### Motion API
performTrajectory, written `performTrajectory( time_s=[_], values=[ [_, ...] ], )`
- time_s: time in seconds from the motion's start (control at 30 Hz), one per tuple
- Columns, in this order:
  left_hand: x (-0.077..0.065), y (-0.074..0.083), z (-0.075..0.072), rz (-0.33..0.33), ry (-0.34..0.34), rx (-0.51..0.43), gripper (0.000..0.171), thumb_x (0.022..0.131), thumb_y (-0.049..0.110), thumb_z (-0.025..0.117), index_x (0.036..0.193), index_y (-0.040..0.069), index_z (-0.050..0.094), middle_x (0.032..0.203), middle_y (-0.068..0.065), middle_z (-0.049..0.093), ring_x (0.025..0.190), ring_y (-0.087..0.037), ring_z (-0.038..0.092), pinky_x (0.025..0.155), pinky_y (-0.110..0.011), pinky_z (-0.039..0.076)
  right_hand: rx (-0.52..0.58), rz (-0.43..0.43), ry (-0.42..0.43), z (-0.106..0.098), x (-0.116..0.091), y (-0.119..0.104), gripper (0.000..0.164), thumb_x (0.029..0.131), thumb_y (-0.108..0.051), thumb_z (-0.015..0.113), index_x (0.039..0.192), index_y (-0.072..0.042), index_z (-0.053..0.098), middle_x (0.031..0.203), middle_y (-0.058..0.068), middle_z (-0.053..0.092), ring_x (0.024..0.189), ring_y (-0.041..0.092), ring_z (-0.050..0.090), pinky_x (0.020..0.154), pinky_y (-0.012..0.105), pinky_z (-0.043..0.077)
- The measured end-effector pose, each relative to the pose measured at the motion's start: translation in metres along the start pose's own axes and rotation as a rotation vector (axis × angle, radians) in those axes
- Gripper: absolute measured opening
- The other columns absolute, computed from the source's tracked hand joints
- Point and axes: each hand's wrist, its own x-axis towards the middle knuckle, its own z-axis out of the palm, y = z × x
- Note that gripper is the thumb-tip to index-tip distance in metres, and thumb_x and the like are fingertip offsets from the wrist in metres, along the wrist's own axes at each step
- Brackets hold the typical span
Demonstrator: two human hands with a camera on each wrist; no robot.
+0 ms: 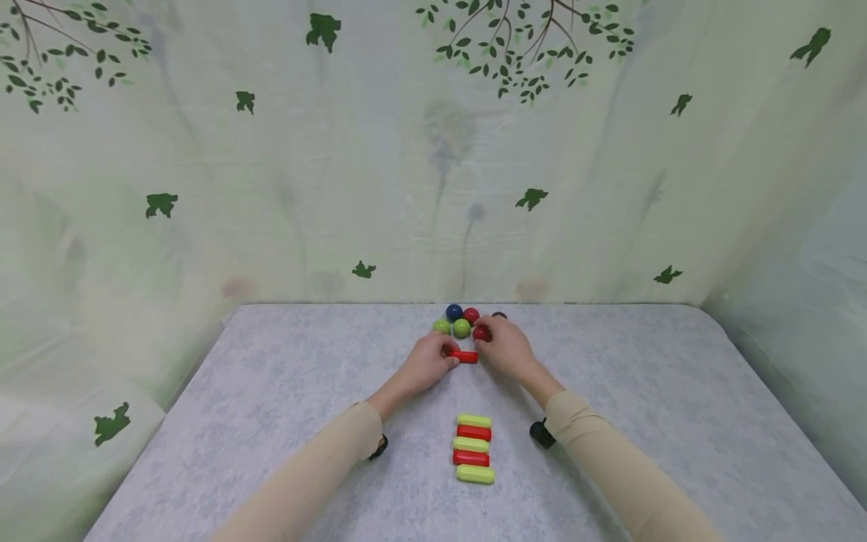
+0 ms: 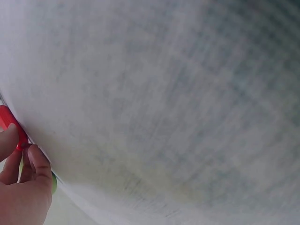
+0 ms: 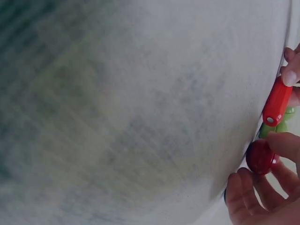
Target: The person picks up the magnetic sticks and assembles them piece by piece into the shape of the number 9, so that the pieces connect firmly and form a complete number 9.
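My left hand (image 1: 428, 363) pinches one end of a red faceted bar (image 1: 467, 357) between thumb and fingers. A small hole shows in the bar's free end in the right wrist view, where the bar (image 3: 276, 103) lies just beyond the right thumb. The right hand (image 1: 509, 349) has thumb and fingertips around a glossy dark red ball (image 3: 258, 157), close to the table surface. Behind the hands sit two green balls (image 1: 462, 328), a blue ball (image 1: 454, 312) and another red ball (image 1: 471, 315). A dark ball (image 1: 499, 315) is mostly hidden behind the right hand.
Nearer the front, several yellow-green bars (image 1: 476, 474) and red bars (image 1: 470, 458) alternate in a column on the grey mottled table (image 1: 305, 361). A pale curtain (image 1: 379, 165) with leaf prints stands along the table's back edge. Both forearms reach in from the front.
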Motion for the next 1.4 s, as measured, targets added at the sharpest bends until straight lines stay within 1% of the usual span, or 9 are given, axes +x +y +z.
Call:
performTrajectory(
  time_s=[0.1, 0.3, 0.5, 0.57, 0.7, 0.93, 1.17, 1.27, 1.4],
  values=[
    [0.0, 0.0, 0.0, 0.001, 0.001, -0.009, 0.012, 0.09, 0.005, 0.07, 0.102, 0.002, 0.07, 0.092, -0.005, 0.059, 0.081, -0.019, 0.053, 0.074, -0.032, 0.047, 0.005, 0.01, -0.016, -0.001, 0.0, 0.001, 0.039, 0.09, -0.011, 0.07, 0.128, -0.007, 0.062, 0.115, 0.009, 0.062, 0.098, 0.025, 0.055, 0.087, 0.041, 0.051],
    [0.001, 0.0, -0.001, -0.016, 0.012, -0.031, 0.012, 0.089, 0.004, 0.07, 0.101, 0.003, 0.07, 0.091, -0.004, 0.059, 0.081, -0.019, 0.053, 0.073, -0.031, 0.047, 0.073, 0.026, -0.042, -0.007, -0.004, 0.003, 0.037, 0.091, -0.01, 0.069, 0.128, -0.009, 0.062, 0.118, 0.009, 0.063, 0.101, 0.025, 0.057, 0.089, 0.04, 0.051],
    [0.002, -0.001, -0.001, -0.023, 0.021, -0.078, 0.01, 0.087, 0.002, 0.071, 0.097, 0.002, 0.071, 0.089, -0.005, 0.061, 0.078, -0.019, 0.053, 0.068, -0.029, 0.046, 0.108, -0.005, -0.105, -0.014, -0.012, 0.009, 0.034, 0.094, -0.01, 0.067, 0.127, -0.004, 0.06, 0.115, 0.012, 0.063, 0.101, 0.026, 0.058, 0.09, 0.041, 0.049],
    [0.002, -0.001, -0.001, -0.031, 0.018, -0.096, 0.008, 0.087, 0.001, 0.071, 0.095, 0.002, 0.071, 0.088, -0.005, 0.061, 0.077, -0.019, 0.053, 0.067, -0.029, 0.045, 0.117, 0.002, -0.129, -0.017, -0.014, 0.011, 0.034, 0.094, -0.01, 0.066, 0.126, -0.003, 0.058, 0.116, 0.013, 0.062, 0.102, 0.026, 0.057, 0.091, 0.042, 0.049],
    [0.001, -0.001, 0.0, -0.062, 0.017, -0.125, 0.006, 0.089, 0.003, 0.07, 0.095, 0.004, 0.07, 0.088, -0.005, 0.059, 0.078, -0.02, 0.052, 0.067, -0.029, 0.045, 0.11, 0.005, -0.167, -0.023, -0.018, 0.013, 0.032, 0.094, -0.009, 0.066, 0.124, -0.003, 0.056, 0.115, 0.013, 0.061, 0.102, 0.026, 0.057, 0.092, 0.042, 0.049],
    [-0.002, -0.001, 0.002, -0.065, 0.034, -0.133, 0.012, 0.09, 0.002, 0.069, 0.101, 0.002, 0.067, 0.091, -0.006, 0.058, 0.078, -0.019, 0.053, 0.069, -0.029, 0.046, 0.063, -0.072, -0.238, -0.028, -0.022, 0.015, 0.031, 0.094, -0.004, 0.064, 0.124, -0.007, 0.06, 0.112, 0.007, 0.062, 0.1, 0.023, 0.056, 0.09, 0.041, 0.049],
    [-0.001, 0.0, 0.002, -0.077, 0.042, -0.142, 0.014, 0.089, 0.003, 0.07, 0.103, 0.002, 0.068, 0.087, -0.006, 0.057, 0.074, -0.018, 0.051, 0.066, -0.027, 0.043, 0.052, -0.149, -0.235, -0.026, -0.023, 0.013, 0.034, 0.09, 0.0, 0.067, 0.124, -0.008, 0.065, 0.111, 0.006, 0.062, 0.1, 0.023, 0.057, 0.09, 0.042, 0.05],
    [-0.001, 0.0, 0.002, -0.092, 0.04, -0.163, 0.013, 0.089, 0.003, 0.07, 0.102, 0.002, 0.069, 0.083, -0.006, 0.057, 0.072, -0.018, 0.05, 0.064, -0.026, 0.042, 0.056, -0.137, -0.232, -0.024, -0.022, 0.013, 0.037, 0.09, -0.002, 0.068, 0.126, -0.008, 0.064, 0.113, 0.005, 0.063, 0.101, 0.023, 0.058, 0.09, 0.042, 0.05],
    [-0.001, -0.001, 0.002, -0.107, 0.04, -0.188, 0.013, 0.089, 0.002, 0.069, 0.102, 0.002, 0.069, 0.082, -0.006, 0.057, 0.072, -0.018, 0.05, 0.064, -0.026, 0.042, 0.083, -0.089, -0.233, -0.022, -0.021, 0.013, 0.04, 0.09, -0.005, 0.069, 0.129, -0.007, 0.06, 0.113, 0.006, 0.063, 0.103, 0.022, 0.059, 0.09, 0.041, 0.05]
  ],
)
